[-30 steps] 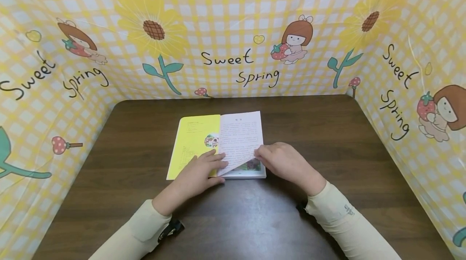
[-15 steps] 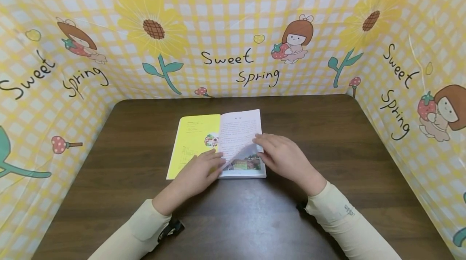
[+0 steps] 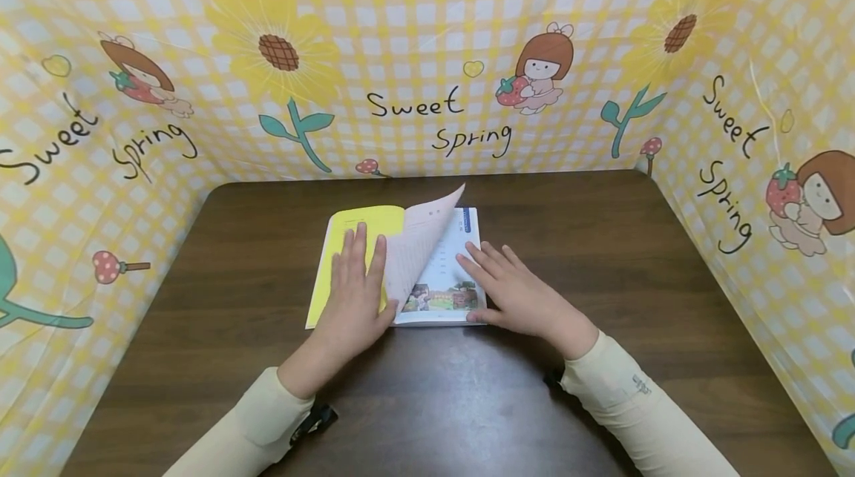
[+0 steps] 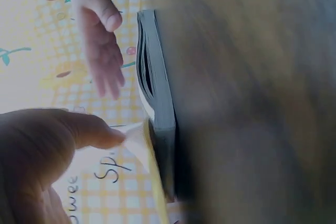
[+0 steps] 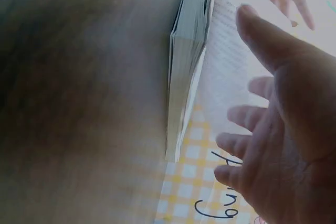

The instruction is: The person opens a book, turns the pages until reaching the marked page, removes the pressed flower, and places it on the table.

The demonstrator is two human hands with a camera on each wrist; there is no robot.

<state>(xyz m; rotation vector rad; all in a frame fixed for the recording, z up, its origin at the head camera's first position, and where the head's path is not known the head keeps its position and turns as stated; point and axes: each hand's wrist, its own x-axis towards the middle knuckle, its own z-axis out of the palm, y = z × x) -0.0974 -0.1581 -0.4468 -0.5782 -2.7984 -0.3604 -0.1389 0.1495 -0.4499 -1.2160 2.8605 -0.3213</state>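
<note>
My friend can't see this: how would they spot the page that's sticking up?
Find the brown table, then the open book on it. Between the yellow side and the picture page rises the lifted page. It's whitish with printed lines, and its far corner pokes up, unlike theirs.

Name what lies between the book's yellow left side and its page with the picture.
In the head view, a pale page stands between the two, far corner raised.

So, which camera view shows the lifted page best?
Head: the lifted page shows its curl and raised corner. Left wrist: only a pale piece by the left hand. Right wrist: faded print, partly behind the right hand.
</note>
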